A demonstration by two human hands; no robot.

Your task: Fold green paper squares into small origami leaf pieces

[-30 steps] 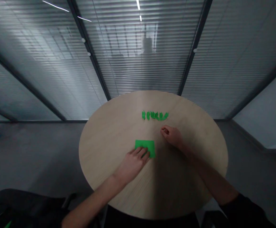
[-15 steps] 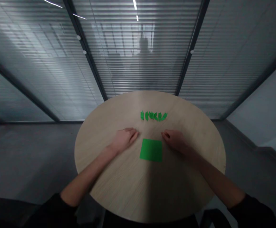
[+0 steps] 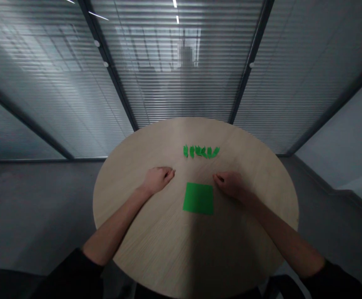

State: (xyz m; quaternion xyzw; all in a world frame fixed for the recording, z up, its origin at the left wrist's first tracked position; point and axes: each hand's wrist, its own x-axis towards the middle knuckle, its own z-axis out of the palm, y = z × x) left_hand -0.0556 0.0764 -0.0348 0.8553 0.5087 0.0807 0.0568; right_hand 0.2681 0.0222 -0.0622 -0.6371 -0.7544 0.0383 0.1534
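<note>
the left hand (image 3: 157, 179) rests on the round wooden worktop (image 3: 174, 245), fingers curled in together, holding nothing. the right hand (image 3: 230, 184) lies likewise, loosely fisted and empty. between them, slightly nearer the person, a green paper square (image 3: 198, 198) lies flat, just beside the right hand and touching neither. beyond them sits a row of small green folded paper pieces (image 3: 201, 151).

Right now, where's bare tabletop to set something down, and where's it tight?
Widest bare patch: near half of the table, between the green paper square and the near rim. Also free: outside the left hand, outside the right hand, and behind the row of small green pieces. Tight: the strip between that row and the square, hemmed by both hands.
</note>
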